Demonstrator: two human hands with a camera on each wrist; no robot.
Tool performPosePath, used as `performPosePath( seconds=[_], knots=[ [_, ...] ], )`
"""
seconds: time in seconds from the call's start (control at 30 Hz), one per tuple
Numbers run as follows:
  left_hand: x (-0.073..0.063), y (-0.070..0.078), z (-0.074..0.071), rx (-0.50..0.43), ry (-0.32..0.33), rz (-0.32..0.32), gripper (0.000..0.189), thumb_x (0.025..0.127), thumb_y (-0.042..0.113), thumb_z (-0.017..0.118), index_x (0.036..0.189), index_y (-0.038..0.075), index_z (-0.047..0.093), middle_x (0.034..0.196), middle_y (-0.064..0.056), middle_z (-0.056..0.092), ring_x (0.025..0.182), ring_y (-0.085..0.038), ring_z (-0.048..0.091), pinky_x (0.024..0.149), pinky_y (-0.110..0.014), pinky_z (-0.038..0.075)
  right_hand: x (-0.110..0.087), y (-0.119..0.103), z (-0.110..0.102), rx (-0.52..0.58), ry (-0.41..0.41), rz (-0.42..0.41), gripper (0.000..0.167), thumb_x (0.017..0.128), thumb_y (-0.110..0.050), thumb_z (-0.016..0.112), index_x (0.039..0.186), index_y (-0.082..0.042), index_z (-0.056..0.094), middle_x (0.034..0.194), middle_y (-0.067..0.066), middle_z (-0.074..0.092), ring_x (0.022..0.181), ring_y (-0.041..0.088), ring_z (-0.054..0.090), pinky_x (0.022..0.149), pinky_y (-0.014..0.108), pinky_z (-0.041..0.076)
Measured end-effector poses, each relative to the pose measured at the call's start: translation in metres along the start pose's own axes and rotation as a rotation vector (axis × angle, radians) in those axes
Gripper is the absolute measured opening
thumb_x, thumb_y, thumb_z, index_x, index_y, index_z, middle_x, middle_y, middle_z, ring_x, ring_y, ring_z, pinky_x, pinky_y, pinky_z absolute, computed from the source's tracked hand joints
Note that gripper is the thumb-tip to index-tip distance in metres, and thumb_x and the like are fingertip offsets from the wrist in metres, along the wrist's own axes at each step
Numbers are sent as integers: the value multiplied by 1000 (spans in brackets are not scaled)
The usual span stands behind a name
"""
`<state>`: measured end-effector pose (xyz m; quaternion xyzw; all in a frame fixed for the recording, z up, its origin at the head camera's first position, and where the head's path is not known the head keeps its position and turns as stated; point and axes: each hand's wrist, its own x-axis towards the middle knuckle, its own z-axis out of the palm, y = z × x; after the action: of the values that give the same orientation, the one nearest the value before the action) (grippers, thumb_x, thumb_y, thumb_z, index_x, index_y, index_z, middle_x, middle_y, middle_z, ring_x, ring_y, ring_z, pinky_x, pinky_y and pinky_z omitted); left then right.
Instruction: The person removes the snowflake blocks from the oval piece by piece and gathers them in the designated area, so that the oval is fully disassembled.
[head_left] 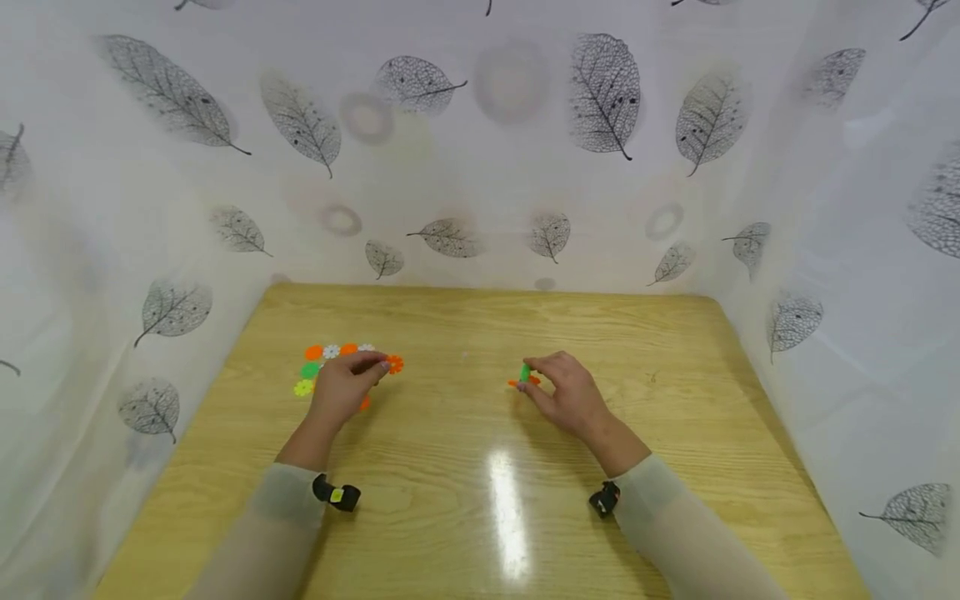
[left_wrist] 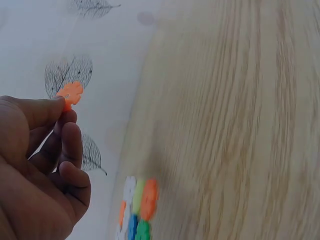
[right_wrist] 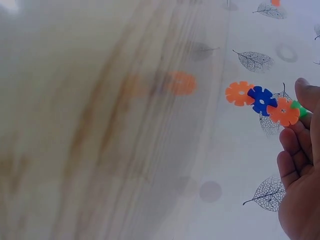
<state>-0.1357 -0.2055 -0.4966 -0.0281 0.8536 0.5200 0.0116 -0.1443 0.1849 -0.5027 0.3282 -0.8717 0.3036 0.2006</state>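
Note:
My left hand [head_left: 345, 390] pinches an orange notched plastic disc [left_wrist: 72, 93] between thumb and forefinger, held up above the table. The other fingers curl loosely below it in the left wrist view. On the right, my right hand [head_left: 568, 396] grips a green notched disc [head_left: 525, 372] between thumb and fingertips. Joined to that green disc is a short chain, seen in the right wrist view: an orange disc [right_wrist: 283, 112], a blue disc [right_wrist: 262, 101] and another orange disc [right_wrist: 240, 93] at the far end. My fingers partly hide the green one.
Several loose notched discs lie on the table's left side, among them a green disc [head_left: 310, 370] and a yellow disc [head_left: 303, 388]; my left hand covers part of this group. The wooden table [head_left: 450, 492] meets a leaf-patterned white curtain [head_left: 480, 167] at the back and sides.

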Motion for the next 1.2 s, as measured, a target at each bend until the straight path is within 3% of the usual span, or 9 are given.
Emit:
performPosePath(
  seconds=[0.17,0.43,0.7,0.8,0.97,1.2],
  knots=[
    [-5,-10,-17,29,15,-22,39,102,39,68,127,10,74,124,-10,72,109,-27,67,85,-33,57,1,2,1,4,7,14,42,87,-20,86,121,0,73,110,12,76,100,26,68,85,45,58],
    [-18,-27,-40,58,65,-51,46,102,45,65,130,8,72,124,-12,72,105,-27,65,76,-24,55,0,0,1,29,-1,53,42,88,-22,86,121,-1,74,111,11,75,102,27,68,87,45,58],
    [-27,-42,-63,99,118,-111,53,101,50,65,132,7,71,126,-14,70,113,-29,64,79,-20,53,1,-1,2,24,14,29,42,87,-21,86,121,-1,74,109,11,76,101,27,68,86,46,58],
    [-29,-46,-71,119,137,-129,53,102,47,65,133,5,69,124,-17,69,109,-29,64,75,-21,52,2,-1,2,25,19,22,42,87,-21,86,121,0,73,109,10,76,101,26,68,86,46,58],
    [-33,-53,-80,169,167,-181,49,102,42,66,131,2,70,121,-18,68,101,-27,61,70,-24,51,2,-1,3,27,28,11,43,86,-20,87,120,1,74,108,11,76,100,26,69,85,45,59],
    [-39,-61,-86,209,194,-242,44,102,37,66,128,1,71,122,-20,68,103,-30,61,73,-26,50,0,-3,3,28,25,16,43,85,-21,88,120,0,74,108,11,76,100,26,68,85,44,59]
  ],
)
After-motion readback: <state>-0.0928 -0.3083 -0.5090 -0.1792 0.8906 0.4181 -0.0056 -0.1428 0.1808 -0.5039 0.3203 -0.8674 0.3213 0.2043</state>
